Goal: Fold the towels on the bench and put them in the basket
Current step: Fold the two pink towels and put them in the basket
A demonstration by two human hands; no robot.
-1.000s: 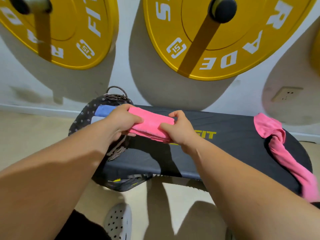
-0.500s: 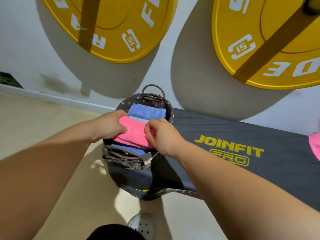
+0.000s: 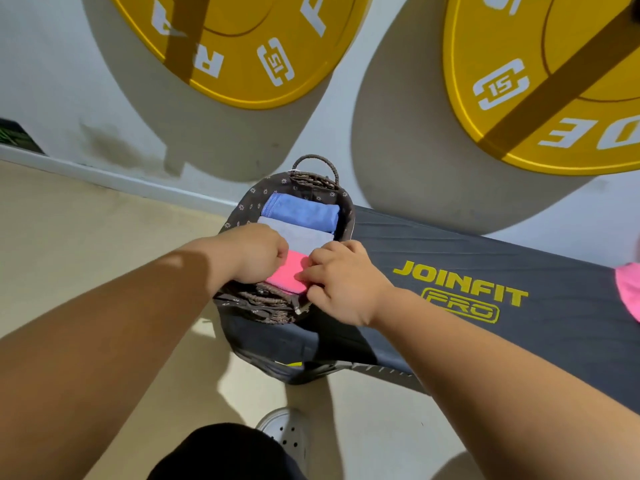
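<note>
Left hand (image 3: 258, 252) and right hand (image 3: 341, 282) are curled round the folded pink towel (image 3: 287, 277) being tucked between them into the basket (image 3: 263, 301), with the blue towel (image 3: 301, 211) and grey towel (image 3: 301, 235) packed just beyond and another pink towel (image 3: 628, 289), far off the right hand on the bench (image 3: 519, 341), seemingly left to be folded.

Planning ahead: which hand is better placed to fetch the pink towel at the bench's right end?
The right hand: nearer the loose pink towel than the left hand, bare bench between.

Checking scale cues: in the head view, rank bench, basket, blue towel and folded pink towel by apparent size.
bench
basket
blue towel
folded pink towel
Last two unsure: the pink one is partly covered.
</note>
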